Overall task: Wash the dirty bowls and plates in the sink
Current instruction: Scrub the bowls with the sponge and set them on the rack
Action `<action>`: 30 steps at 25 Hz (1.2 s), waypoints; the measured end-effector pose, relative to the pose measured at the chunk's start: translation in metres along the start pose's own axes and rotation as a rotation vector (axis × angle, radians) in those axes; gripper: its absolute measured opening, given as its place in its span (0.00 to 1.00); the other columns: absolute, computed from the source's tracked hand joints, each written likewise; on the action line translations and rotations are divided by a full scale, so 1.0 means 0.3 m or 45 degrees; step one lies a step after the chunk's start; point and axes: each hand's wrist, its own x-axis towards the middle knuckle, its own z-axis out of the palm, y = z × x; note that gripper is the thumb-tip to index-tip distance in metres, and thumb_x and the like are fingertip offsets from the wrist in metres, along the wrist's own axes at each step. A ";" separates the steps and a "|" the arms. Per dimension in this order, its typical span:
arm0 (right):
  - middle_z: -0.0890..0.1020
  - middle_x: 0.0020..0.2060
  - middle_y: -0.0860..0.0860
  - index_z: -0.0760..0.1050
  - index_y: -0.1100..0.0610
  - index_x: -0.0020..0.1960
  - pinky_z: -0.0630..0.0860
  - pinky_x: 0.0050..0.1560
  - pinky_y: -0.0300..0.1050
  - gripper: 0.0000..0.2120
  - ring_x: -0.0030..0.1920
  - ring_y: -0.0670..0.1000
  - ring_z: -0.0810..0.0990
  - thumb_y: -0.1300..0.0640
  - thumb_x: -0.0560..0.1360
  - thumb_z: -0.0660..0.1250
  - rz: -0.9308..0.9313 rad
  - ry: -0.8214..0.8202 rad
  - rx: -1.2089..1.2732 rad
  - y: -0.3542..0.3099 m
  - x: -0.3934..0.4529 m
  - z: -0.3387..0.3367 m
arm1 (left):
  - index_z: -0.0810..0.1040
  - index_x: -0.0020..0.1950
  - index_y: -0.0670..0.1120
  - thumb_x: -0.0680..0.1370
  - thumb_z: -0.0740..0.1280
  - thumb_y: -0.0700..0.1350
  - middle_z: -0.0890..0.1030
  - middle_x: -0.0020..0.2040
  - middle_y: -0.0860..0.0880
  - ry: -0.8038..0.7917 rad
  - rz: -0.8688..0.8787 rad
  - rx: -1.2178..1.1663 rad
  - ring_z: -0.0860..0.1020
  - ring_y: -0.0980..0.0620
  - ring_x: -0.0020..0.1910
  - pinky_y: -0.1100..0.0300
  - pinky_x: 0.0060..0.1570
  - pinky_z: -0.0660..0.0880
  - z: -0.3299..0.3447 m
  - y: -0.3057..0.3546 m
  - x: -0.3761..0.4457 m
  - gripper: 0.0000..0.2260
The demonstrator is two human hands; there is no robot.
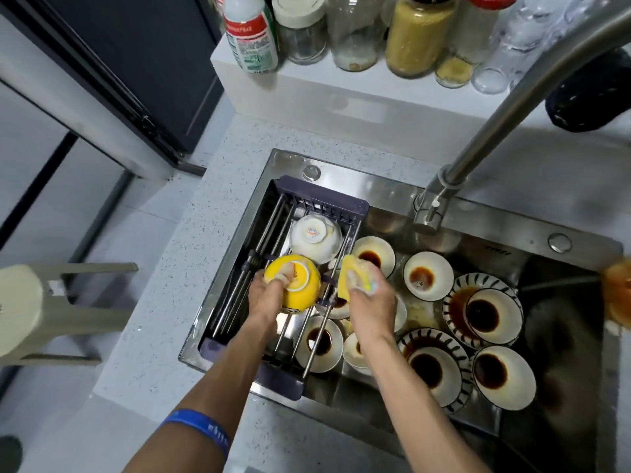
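Note:
My left hand (268, 295) grips a yellow bowl (300, 285), turned upside down over the purple drying rack (327, 196) on the sink's left side. A white bowl (316, 238) lies upside down in the rack just behind it. My right hand (367, 297) holds a yellow sponge (350, 276) beside the yellow bowl. Several white bowls (428, 279) with dark sauce and striped plates (457, 303) lie in the steel sink (563, 288) to the right.
The faucet (485, 145) arcs over the sink from the back. Jars and a bottle (251, 32) stand on a white ledge behind. A speckled counter (170, 302) borders the sink on the left, and a beige stool (37, 308) stands at far left.

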 end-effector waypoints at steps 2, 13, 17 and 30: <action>0.78 0.50 0.41 0.76 0.47 0.64 0.72 0.53 0.35 0.15 0.54 0.45 0.77 0.56 0.78 0.67 0.101 0.048 0.077 0.018 0.005 -0.030 | 0.76 0.64 0.48 0.65 0.72 0.68 0.76 0.61 0.40 0.037 0.150 0.303 0.78 0.42 0.59 0.43 0.63 0.75 0.000 -0.050 0.027 0.35; 0.81 0.53 0.46 0.80 0.53 0.59 0.69 0.48 0.36 0.14 0.54 0.45 0.78 0.64 0.76 0.67 0.390 0.236 0.298 0.163 -0.013 -0.349 | 0.79 0.51 0.51 0.76 0.64 0.43 0.82 0.48 0.53 -0.269 0.938 0.679 0.80 0.53 0.47 0.59 0.46 0.76 0.201 -0.053 -0.443 0.07; 0.81 0.52 0.45 0.78 0.48 0.55 0.69 0.46 0.37 0.10 0.54 0.46 0.77 0.60 0.78 0.67 0.415 0.210 0.190 0.256 -0.003 -0.463 | 0.76 0.63 0.48 0.76 0.67 0.48 0.80 0.59 0.46 -0.689 0.665 1.917 0.78 0.45 0.59 0.51 0.57 0.74 0.361 -0.321 -0.389 0.16; 0.82 0.52 0.45 0.80 0.50 0.57 0.72 0.60 0.47 0.10 0.58 0.49 0.77 0.60 0.77 0.69 0.559 0.304 0.343 0.370 -0.002 -0.551 | 0.82 0.54 0.43 0.76 0.72 0.37 0.85 0.48 0.47 -0.674 -0.120 0.244 0.83 0.48 0.46 0.53 0.46 0.81 0.375 -0.319 -0.350 0.07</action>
